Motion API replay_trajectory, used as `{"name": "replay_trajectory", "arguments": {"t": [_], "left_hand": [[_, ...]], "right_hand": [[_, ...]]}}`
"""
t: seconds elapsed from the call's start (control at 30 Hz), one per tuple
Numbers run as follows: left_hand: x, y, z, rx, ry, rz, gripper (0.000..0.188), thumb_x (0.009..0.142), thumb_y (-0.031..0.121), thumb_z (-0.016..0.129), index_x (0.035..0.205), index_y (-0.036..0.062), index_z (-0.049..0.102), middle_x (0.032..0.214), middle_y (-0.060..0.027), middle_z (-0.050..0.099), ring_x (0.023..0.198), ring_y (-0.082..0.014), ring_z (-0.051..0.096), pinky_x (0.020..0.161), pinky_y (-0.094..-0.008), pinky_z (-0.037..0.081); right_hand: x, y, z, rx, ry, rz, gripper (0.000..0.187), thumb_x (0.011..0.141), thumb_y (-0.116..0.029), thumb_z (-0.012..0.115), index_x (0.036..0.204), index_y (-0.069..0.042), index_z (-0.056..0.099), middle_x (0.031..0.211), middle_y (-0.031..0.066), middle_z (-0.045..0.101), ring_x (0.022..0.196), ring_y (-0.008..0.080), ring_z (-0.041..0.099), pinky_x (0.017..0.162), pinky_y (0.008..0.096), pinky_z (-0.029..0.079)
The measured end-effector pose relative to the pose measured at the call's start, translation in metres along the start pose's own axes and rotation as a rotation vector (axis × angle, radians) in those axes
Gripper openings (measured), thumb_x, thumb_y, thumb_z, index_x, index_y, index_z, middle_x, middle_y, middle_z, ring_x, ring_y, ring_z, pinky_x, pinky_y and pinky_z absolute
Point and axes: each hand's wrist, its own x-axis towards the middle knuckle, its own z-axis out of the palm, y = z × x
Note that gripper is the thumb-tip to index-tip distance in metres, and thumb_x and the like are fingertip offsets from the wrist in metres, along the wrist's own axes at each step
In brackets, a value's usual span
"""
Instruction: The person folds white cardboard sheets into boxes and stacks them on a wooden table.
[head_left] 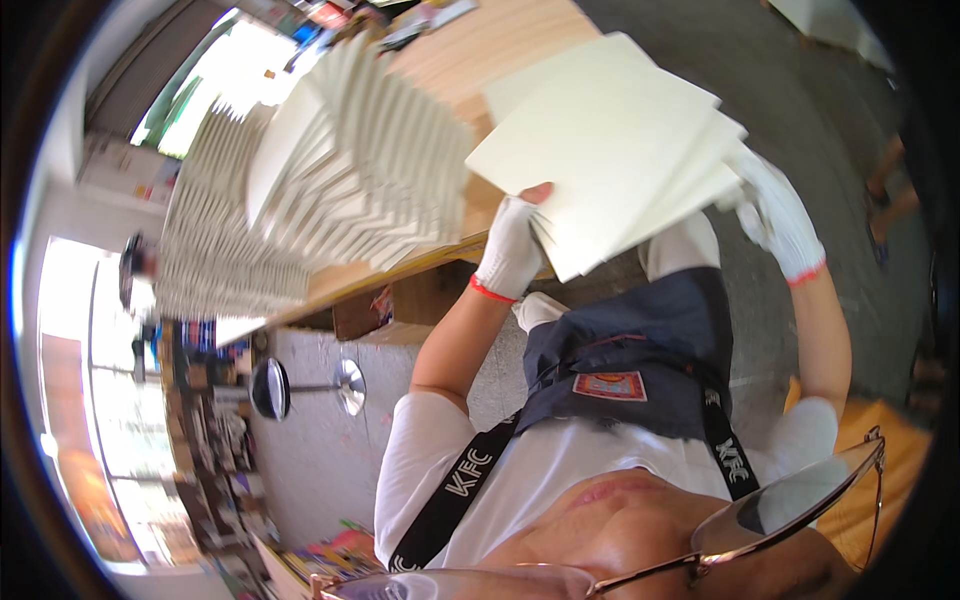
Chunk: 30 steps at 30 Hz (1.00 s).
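Observation:
A fanned handful of cream-white square boards (600, 150) is held up in front of me, tilted over the table's edge. My left hand (512, 248), in a white glove with a red cuff, grips their near left corner, its bare thumb tip lying on the top board. At their right edge is my right hand (780, 218), gloved the same way, with its fingers closed around the lower boards' edges; part of those fingers is hidden. Left of the boards stands a tall stack of similar boards (370, 150), laid in alternating offset bundles, on the wooden table.
Another tall board stack (215, 220) stands farther left on the wooden table (520, 35). Beneath the table is a cardboard box (410, 305). A round stool (272, 388) stands on the grey floor, near cluttered shelves (215, 440). Another person's legs (890, 200) show at far right.

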Motion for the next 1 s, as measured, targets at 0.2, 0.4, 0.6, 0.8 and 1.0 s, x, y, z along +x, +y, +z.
{"name": "replay_trajectory", "arguments": {"t": [0.2, 0.4, 0.6, 0.8, 1.0], "left_hand": [[-0.052, 0.100, 0.015, 0.093, 0.129, 0.375, 0.039, 0.093, 0.014, 0.057, 0.128, -0.0011, 0.047, 0.121, -0.0153, 0.060, 0.108, -0.0288, 0.063, 0.097, -0.0435, 0.052], [-0.051, 0.218, -0.012, -0.064, 0.326, 0.751, 0.026, 0.096, 0.009, 0.054, 0.120, -0.0016, 0.052, 0.123, -0.0167, 0.058, 0.113, -0.0327, 0.060, 0.101, -0.0487, 0.050], [-0.008, 0.275, -0.075, -0.170, 0.444, 0.709, 0.027, 0.094, 0.001, 0.054, 0.120, 0.0008, 0.050, 0.130, -0.0184, 0.050, 0.123, -0.0391, 0.050, 0.104, -0.0641, 0.042], [0.002, 0.290, -0.112, -0.337, 0.408, 0.513, 0.032, 0.098, 0.013, 0.054, 0.127, 0.0029, 0.044, 0.138, -0.0197, 0.043, 0.129, -0.0430, 0.043, 0.108, -0.0650, 0.037], [-0.060, 0.266, -0.076, -0.486, 0.227, 0.429, 0.047, 0.099, 0.027, 0.054, 0.135, 0.0023, 0.035, 0.153, -0.0247, 0.026, 0.142, -0.0453, 0.027, 0.115, -0.0635, 0.027]], "right_hand": [[-0.005, 0.005, 0.003, -0.004, -0.302, -0.072, 0.057, 0.104, -0.044, 0.036, 0.140, 0.001, 0.043, 0.072, 0.0111, 0.066, 0.038, 0.0077, 0.041, 0.034, 0.0210, 0.029], [0.012, 0.019, 0.012, 0.009, -0.353, -0.043, 0.051, 0.104, -0.039, 0.038, 0.135, 0.000, 0.047, 0.073, 0.0105, 0.067, 0.039, 0.0077, 0.044, 0.036, 0.0203, 0.032], [0.015, 0.021, 0.018, 0.012, -0.371, -0.034, 0.048, 0.104, -0.037, 0.040, 0.132, 0.001, 0.049, 0.073, 0.0112, 0.066, 0.038, 0.0082, 0.044, 0.035, 0.0205, 0.033], [0.017, 0.023, 0.015, -0.016, -0.388, -0.044, 0.048, 0.103, -0.036, 0.041, 0.130, 0.002, 0.050, 0.073, 0.0120, 0.067, 0.040, 0.0081, 0.044, 0.038, 0.0203, 0.034], [0.021, 0.031, 0.011, 0.011, -0.389, -0.026, 0.047, 0.103, -0.036, 0.041, 0.129, 0.002, 0.051, 0.073, 0.0121, 0.067, 0.042, 0.0086, 0.048, 0.039, 0.0201, 0.036]]}}
